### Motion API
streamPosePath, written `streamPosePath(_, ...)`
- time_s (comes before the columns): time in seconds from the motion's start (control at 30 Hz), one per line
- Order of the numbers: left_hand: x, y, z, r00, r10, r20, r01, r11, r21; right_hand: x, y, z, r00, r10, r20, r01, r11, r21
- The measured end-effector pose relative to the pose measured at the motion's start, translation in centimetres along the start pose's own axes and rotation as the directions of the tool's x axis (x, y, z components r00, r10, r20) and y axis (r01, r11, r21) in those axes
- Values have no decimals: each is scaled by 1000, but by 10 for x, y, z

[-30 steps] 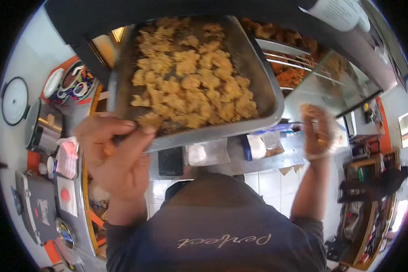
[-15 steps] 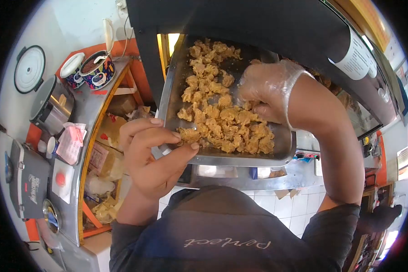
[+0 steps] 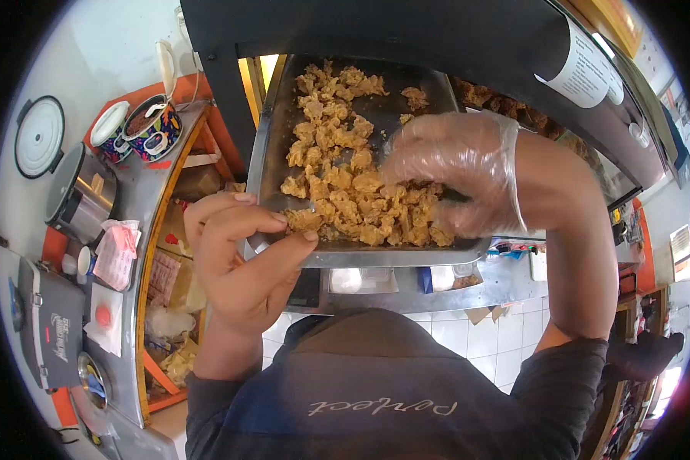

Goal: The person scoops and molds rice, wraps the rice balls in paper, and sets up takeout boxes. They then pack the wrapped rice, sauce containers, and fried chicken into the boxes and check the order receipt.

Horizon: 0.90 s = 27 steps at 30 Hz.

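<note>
A metal tray (image 3: 360,259) holds a heap of golden-brown battered fried pieces (image 3: 345,180) that look like fried chicken. My bare left hand (image 3: 241,253) is at the tray's near left corner, its thumb and fingertips pinched on one fried piece (image 3: 304,220). Over the right side of the heap is my right hand (image 3: 456,169), in a clear plastic glove. Its thumb and fingers are apart, with loose pieces below them. Slight blur hides the fingertips, and I cannot make out anything held there. A stray piece (image 3: 415,97) lies near the tray's far right.
Behind the tray stands a dark display cabinet (image 3: 360,27) with more fried food inside. On the left counter are patterned pots (image 3: 155,126), a steel cooker (image 3: 84,188), pink-and-white paper (image 3: 119,245) and a grey case (image 3: 50,322). Shelves below the counter hold bags.
My view has shifted, so the tray and both hands appear further left and up. The right hand's fingers have spread apart from a tighter curl. The left hand keeps its pinch.
</note>
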<state>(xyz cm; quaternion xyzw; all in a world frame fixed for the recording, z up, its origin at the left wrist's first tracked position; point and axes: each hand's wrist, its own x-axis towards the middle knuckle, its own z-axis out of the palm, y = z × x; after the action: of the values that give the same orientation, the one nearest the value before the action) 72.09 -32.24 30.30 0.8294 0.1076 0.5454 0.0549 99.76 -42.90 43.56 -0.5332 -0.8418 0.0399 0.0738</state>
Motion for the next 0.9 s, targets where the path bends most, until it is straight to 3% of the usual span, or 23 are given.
streamPosePath(0.17,2,0,2,1000,11,-23,-12,1000,-10,6,-10,1,998,49,37,-49,999,2)
streamPosePath(0.23,1,0,3,999,16,-34,-17,1000,-25,10,-14,5,989,141,35,-140,989,-38)
streamPosePath(0.37,-1,-1,6,999,33,-12,-33,999,-27,20,2,3,986,140,89,-139,990,-13)
streamPosePath(0.43,0,-2,5,999,43,-20,-43,999,-21,24,4,-1,982,185,49,-177,976,-127)
streamPosePath(0.53,2,-1,4,999,37,-14,-38,999,-17,17,8,10,996,90,-20,-92,989,-113)
streamPosePath(0.77,6,-1,7,998,37,-54,-38,999,-15,25,17,9,990,130,-48,-137,973,-184)
streamPosePath(0.83,8,-3,8,998,27,-61,-29,999,-26,15,14,-2,976,3,-219,-7,1000,-18)
streamPosePath(0.9,11,-6,9,996,39,-81,-41,999,-27,10,11,-2,972,32,-232,-30,999,10)
